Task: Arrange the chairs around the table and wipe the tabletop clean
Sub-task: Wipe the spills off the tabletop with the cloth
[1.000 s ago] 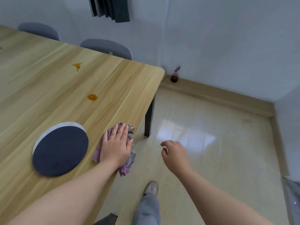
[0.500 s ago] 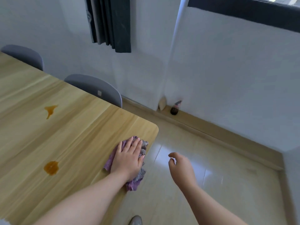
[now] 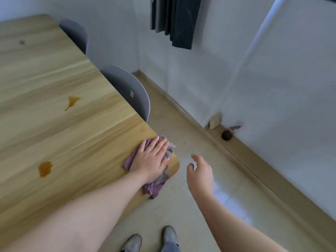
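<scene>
Largely hidden, the cloth [image 3: 155, 187] lies under flat left hand [image 3: 151, 160]; right hand [image 3: 200, 176] loosely spread.

A dark curtain [image 3: 179, 22] was seen hanging against the white wall [image 3: 281, 79]. A small dark bottle [image 3: 227, 135] with a pinkish top was set on the wooden baseboard [image 3: 272, 175], near a beige wedge-shaped object [image 3: 214, 121]. The floor [image 3: 181, 215] was laid in pale beige.

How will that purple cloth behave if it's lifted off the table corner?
Probably floppy: the cloth lies bunched in soft folds under the flat left hand. Likely light, and should slide easily on the smooth table.
</scene>
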Action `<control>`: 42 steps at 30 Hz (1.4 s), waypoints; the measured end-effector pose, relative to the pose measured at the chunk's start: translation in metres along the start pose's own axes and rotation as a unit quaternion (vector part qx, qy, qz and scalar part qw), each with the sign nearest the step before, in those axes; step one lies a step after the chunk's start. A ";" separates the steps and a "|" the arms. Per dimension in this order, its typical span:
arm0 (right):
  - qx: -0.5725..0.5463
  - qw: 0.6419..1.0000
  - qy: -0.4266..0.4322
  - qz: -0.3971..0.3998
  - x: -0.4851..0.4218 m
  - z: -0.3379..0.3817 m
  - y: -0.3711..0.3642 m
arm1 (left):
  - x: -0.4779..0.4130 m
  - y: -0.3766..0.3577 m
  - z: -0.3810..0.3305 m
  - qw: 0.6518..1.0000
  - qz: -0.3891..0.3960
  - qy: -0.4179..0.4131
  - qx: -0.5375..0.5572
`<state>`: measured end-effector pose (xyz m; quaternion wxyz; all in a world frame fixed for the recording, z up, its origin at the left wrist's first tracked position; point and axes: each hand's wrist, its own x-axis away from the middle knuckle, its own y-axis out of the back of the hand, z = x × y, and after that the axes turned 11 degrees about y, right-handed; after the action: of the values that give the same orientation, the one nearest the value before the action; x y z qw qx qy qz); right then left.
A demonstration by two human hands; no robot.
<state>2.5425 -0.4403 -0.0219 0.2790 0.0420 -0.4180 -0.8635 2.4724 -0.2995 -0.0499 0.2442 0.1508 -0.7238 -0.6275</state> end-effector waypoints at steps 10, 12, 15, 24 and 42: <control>0.185 0.929 0.278 0.160 -0.013 0.076 -0.060 | 0.071 0.014 0.071 0.947 -0.145 0.201 0.203; 0.201 0.936 0.232 0.172 -0.011 0.082 -0.077 | 0.092 0.014 0.106 0.941 -0.138 0.251 0.179; 0.255 0.934 0.197 0.153 -0.005 0.092 -0.098 | 0.119 0.010 0.156 0.930 -0.114 0.324 0.131; 0.289 0.916 0.243 0.133 0.024 0.132 -0.146 | 0.152 0.001 0.262 0.925 -0.047 0.370 0.073; 0.291 0.816 0.465 0.181 0.045 0.153 -0.191 | 0.157 -0.010 0.290 0.941 -0.011 0.338 0.010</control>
<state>2.3729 -0.2618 -0.0578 0.5664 0.4415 -0.4704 -0.5129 2.1831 -0.1413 -0.0605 0.4659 0.3642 -0.6031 -0.5353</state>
